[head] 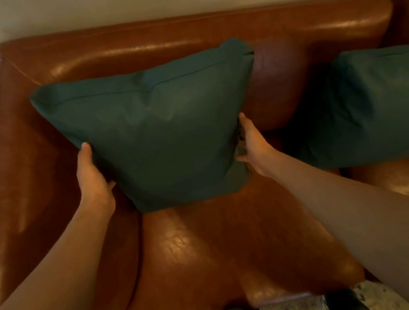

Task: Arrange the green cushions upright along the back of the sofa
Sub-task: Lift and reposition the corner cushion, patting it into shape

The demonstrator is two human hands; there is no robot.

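Against sofa back: green cushion upright; left hand, right hand grasping its sides.

We find no readable text, label, brand, number or sign on anything here; every surface we see is plain and unmarked.

A brown leather sofa is seen from above. One green cushion is stood against its backrest; a second cushion is leaned just beside it.
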